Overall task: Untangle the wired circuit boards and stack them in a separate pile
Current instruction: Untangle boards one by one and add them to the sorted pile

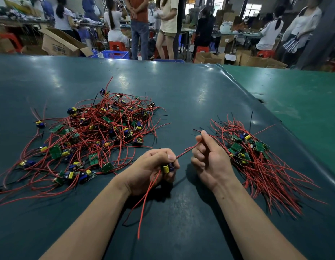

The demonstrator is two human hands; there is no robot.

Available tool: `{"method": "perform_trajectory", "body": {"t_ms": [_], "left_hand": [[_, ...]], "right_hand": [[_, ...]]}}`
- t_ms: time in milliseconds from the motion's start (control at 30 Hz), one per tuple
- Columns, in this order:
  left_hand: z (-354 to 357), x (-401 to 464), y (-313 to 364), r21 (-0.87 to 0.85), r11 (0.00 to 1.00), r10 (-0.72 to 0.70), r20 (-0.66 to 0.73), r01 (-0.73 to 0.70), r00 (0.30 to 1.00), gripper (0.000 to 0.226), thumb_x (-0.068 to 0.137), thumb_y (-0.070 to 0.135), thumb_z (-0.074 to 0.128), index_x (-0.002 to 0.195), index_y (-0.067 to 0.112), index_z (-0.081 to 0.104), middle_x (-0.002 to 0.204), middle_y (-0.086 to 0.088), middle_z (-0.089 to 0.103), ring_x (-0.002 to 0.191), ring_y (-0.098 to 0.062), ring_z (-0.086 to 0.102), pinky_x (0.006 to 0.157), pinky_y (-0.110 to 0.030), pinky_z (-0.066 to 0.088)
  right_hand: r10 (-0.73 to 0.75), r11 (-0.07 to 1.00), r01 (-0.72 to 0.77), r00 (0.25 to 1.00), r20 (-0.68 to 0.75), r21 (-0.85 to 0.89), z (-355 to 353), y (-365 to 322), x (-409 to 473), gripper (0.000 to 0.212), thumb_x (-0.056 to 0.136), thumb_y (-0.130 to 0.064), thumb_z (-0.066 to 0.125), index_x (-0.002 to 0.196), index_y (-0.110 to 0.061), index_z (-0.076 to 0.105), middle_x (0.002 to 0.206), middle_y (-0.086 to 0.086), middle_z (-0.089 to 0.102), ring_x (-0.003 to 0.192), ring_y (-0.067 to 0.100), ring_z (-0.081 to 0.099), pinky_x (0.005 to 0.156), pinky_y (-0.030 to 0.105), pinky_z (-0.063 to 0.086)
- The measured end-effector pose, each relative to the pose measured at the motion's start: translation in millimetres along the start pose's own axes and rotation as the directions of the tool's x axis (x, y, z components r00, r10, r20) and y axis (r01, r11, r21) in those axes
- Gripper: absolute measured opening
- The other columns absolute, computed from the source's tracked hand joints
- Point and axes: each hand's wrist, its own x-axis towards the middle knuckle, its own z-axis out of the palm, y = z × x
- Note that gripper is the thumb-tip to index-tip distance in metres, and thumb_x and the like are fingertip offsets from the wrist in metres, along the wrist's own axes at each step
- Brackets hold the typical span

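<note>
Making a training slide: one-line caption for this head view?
Left hand grips a circuit board while right hand pinches its red wire between two piles.

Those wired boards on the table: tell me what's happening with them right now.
A person is sorting them by hand. The left hand grips one circuit board, while the right hand pinches its red wire, stretched between the hands. A tangled pile lies on the left of the dark table; a neater pile, wires running alike, lies on the right.
</note>
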Motion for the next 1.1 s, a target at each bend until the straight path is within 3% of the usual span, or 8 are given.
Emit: {"method": "perform_trajectory", "body": {"t_ms": [133, 300, 600, 667, 767, 833, 933, 1100], "left_hand": [[1, -1, 1, 0.013, 1.000, -0.001, 0.030, 0.001, 1.000, 0.011, 0.076, 0.012, 0.050, 0.074, 0.000, 0.051, 0.054, -0.002, 0.056, 0.047, -0.013, 0.046, 0.049, -0.020, 0.040], [-1, -1, -1, -0.012, 1.000, 0.000, 0.007, 0.000, 1.000, 0.009, 0.068, 0.014, 0.059, 0.063, 0.006, 0.057, 0.056, -0.004, 0.052, 0.047, -0.015, 0.042, 0.050, -0.023, 0.036], [-4, 3, -3, -0.034, 0.999, 0.021, 0.001, -0.020, 1.000, 0.012, 0.063, 0.024, 0.066, 0.060, 0.012, 0.064, 0.053, -0.003, 0.049, 0.045, -0.014, 0.041, 0.052, -0.028, 0.028], [-4, 4, -2, -0.102, 0.992, 0.061, -0.115, -0.073, 0.992, 0.009, 0.073, 0.021, 0.070, 0.067, 0.015, 0.070, 0.058, -0.001, 0.053, 0.045, -0.010, 0.041, 0.048, -0.023, 0.031], [-6, 7, 3, -0.270, 0.933, 0.142, -0.330, -0.238, 0.933, 0.017, 0.079, 0.029, 0.064, 0.083, 0.014, 0.070, 0.070, -0.002, 0.064, 0.046, -0.005, 0.046, 0.046, -0.016, 0.038], [-9, 8, 6, -0.373, 0.877, 0.143, -0.398, -0.302, 0.906, 0.021, 0.076, 0.030, 0.062, 0.088, 0.012, 0.063, 0.070, -0.002, 0.067, 0.048, -0.005, 0.054, 0.046, -0.014, 0.045], [-9, 8, 4, -0.397, 0.866, 0.136, -0.401, -0.305, 0.906, 0.018, 0.074, 0.023, 0.063, 0.083, 0.010, 0.053, 0.064, -0.001, 0.066, 0.051, -0.006, 0.063, 0.048, -0.014, 0.051], [-7, 10, -4, -0.266, 0.917, 0.196, -0.348, -0.296, 0.917, 0.025, 0.073, 0.013, 0.069, 0.096, 0.008, 0.060, 0.080, -0.007, 0.072, 0.063, -0.014, 0.067, 0.060, -0.019, 0.055]], "right_hand": [[0.116, 0.990, -0.124, 0.988, 0.102, 0.068, 1, -5, -3, 0.054, 0.100, -0.025, 0.045, 0.046, -0.017, 0.046, 0.039, -0.007, 0.025, 0.029, 0.004, 0.023, 0.027, 0.015, 0.017], [0.062, 0.993, -0.069, 0.996, 0.063, 0.101, 2, -10, -5, 0.034, 0.098, -0.032, 0.051, 0.071, -0.014, 0.061, 0.054, -0.007, 0.038, 0.034, 0.002, 0.030, 0.030, 0.013, 0.019], [0.054, 0.991, -0.057, 0.998, 0.028, 0.118, -1, -7, -1, 0.053, 0.098, -0.044, 0.047, 0.054, -0.017, 0.057, 0.043, -0.006, 0.034, 0.031, 0.003, 0.028, 0.028, 0.015, 0.019], [-0.001, 1.000, 0.001, 1.000, -0.023, 0.001, -3, -6, 0, 0.045, 0.097, -0.051, 0.045, 0.085, -0.015, 0.069, 0.058, -0.004, 0.052, 0.036, 0.005, 0.037, 0.032, 0.015, 0.025], [-0.249, 0.865, 0.220, 0.969, -0.004, -0.452, -1, 4, -4, 0.013, 0.097, -0.020, 0.059, 0.108, -0.023, 0.065, 0.078, 0.000, 0.060, 0.046, 0.011, 0.045, 0.041, 0.019, 0.034], [-0.290, 0.716, 0.336, 0.940, 0.178, -0.612, 3, 15, -10, 0.032, 0.090, -0.005, 0.066, 0.107, -0.031, 0.069, 0.080, -0.005, 0.060, 0.051, 0.012, 0.045, 0.044, 0.021, 0.038], [-0.088, 0.820, 0.273, 0.928, 0.361, -0.503, 10, 26, -20, 0.032, 0.082, -0.010, 0.074, 0.105, -0.032, 0.075, 0.086, -0.003, 0.068, 0.047, 0.010, 0.048, 0.038, 0.017, 0.038], [-0.102, 0.905, 0.207, 0.954, 0.282, -0.371, 12, 21, -19, 0.020, 0.076, -0.023, 0.069, 0.092, -0.020, 0.080, 0.070, -0.003, 0.065, 0.044, 0.009, 0.046, 0.035, 0.016, 0.033]]}}
